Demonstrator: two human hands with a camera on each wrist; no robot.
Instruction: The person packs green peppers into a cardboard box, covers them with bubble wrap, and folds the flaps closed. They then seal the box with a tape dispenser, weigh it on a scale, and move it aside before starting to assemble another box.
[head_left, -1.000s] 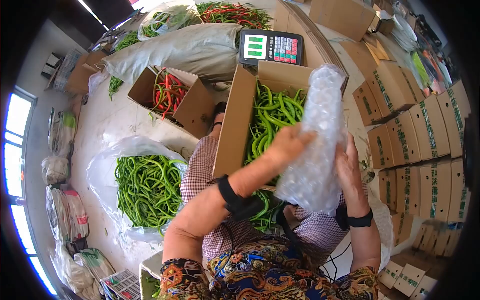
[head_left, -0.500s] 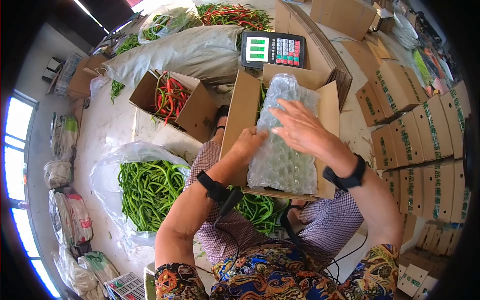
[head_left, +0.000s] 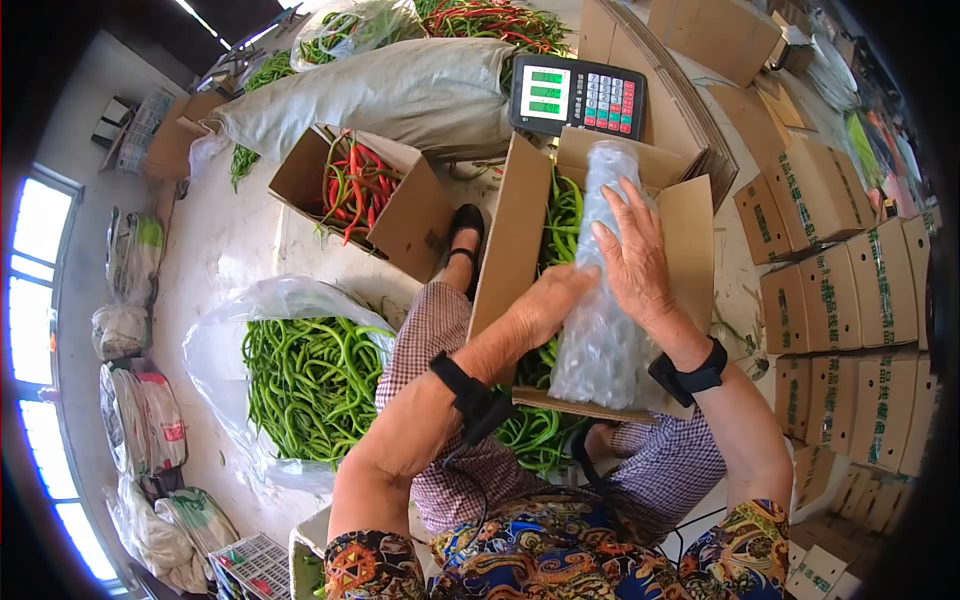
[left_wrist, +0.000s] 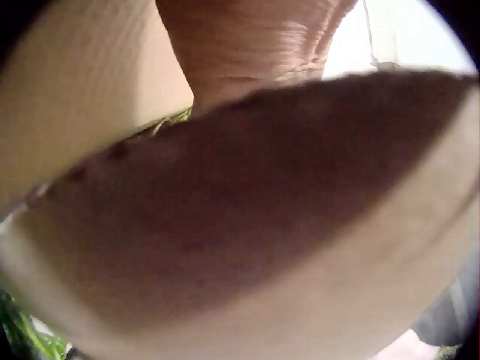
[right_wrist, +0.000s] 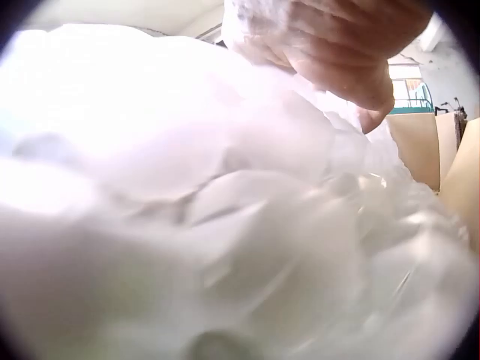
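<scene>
Clear bubble wrap (head_left: 605,345) stands bunched along the right part of an open cardboard box (head_left: 512,235), over green peppers (head_left: 562,225) that show on the box's left side. The left hand (head_left: 552,300) touches the wrap's left edge; its fingertips are hidden against the plastic. The right hand (head_left: 635,255) lies on the wrap with its fingers extended. In the right wrist view the wrap (right_wrist: 285,247) fills most of the picture, beneath the hand (right_wrist: 330,45). The left wrist view shows mostly blurred skin and a cardboard panel (left_wrist: 82,82).
To the left are a box of red peppers (head_left: 405,215) and a plastic bag (head_left: 225,345) of green peppers. A scale display (head_left: 578,97) stands behind the box. Stacked cartons (head_left: 850,290) line the right side, beside flat cardboard (head_left: 665,80).
The wrap came down into the box, spread over the peppers, then drew to the right, uncovering peppers on the left. The right hand moved from the wrap's right side onto its top.
</scene>
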